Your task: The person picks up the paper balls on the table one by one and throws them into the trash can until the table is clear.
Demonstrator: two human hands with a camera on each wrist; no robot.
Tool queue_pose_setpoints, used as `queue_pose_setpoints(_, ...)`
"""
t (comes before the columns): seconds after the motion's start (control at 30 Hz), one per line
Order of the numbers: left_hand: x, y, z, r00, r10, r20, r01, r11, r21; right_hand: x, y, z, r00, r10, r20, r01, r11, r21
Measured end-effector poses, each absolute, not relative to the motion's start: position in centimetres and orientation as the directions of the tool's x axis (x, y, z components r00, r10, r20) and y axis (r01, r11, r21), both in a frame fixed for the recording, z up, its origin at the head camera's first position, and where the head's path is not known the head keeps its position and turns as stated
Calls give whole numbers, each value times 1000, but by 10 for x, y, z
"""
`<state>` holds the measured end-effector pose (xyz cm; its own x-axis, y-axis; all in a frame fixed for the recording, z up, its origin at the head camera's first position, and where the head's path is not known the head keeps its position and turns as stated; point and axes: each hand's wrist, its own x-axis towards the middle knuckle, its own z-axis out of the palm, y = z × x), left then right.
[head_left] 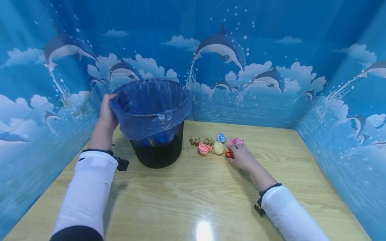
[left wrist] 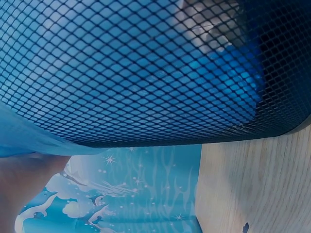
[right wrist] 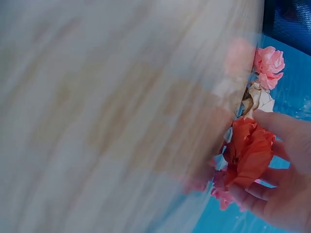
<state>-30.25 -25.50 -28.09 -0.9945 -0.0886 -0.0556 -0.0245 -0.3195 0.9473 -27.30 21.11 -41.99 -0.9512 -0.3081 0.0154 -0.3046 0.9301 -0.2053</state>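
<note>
On the left side of the table stands a black mesh wastebasket [head_left: 158, 156], lined with a translucent blue bag [head_left: 141, 124] folded over its rim. My left hand [head_left: 108, 112] grips the basket's left rim through the bag; its fingertips are mostly hidden. At the right end of a cluster of crumpled paper balls, my right hand [head_left: 242, 159] holds an orange-red paper ball [right wrist: 250, 150] between thumb and fingers. Close around it lie a pink ball [head_left: 236, 141], a cream ball [head_left: 218, 148] and a blue ball [head_left: 221, 137]. A coral-pink ball [head_left: 204, 148] is farther left.
Two brownish paper balls, one of them [head_left: 194, 141] nearest the basket, lie at the cluster's back left. Blue dolphin-print curtains [head_left: 226, 83] enclose the wood-grain table [head_left: 169, 197] at the back and sides. Through the mesh, something crinkled and pale [left wrist: 214, 29] shows inside the basket.
</note>
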Motion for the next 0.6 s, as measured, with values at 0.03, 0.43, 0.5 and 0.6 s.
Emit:
queue_pose_setpoints(0.03,-302,-255,-281,-994,-91,-59,-27,-318,948,-273,211,-420,-950,-312,17,-309,929,-202)
queue_pose_setpoints(0.43,-303,-255,-281,-994,-95,-62,-27,-328,944,-280,209,-420,-938,-342,-56,-318,914,-253)
queue_pose_setpoints(0.5,-302,-255,-281,-993,-95,-66,-32,-324,945,-281,209,-421,-939,-334,-82,-304,917,-258)
queue_pose_setpoints(0.6,-302,-255,-281,-993,-93,-66,-33,-320,947,-284,210,-423,-935,-332,-124,-294,922,-254)
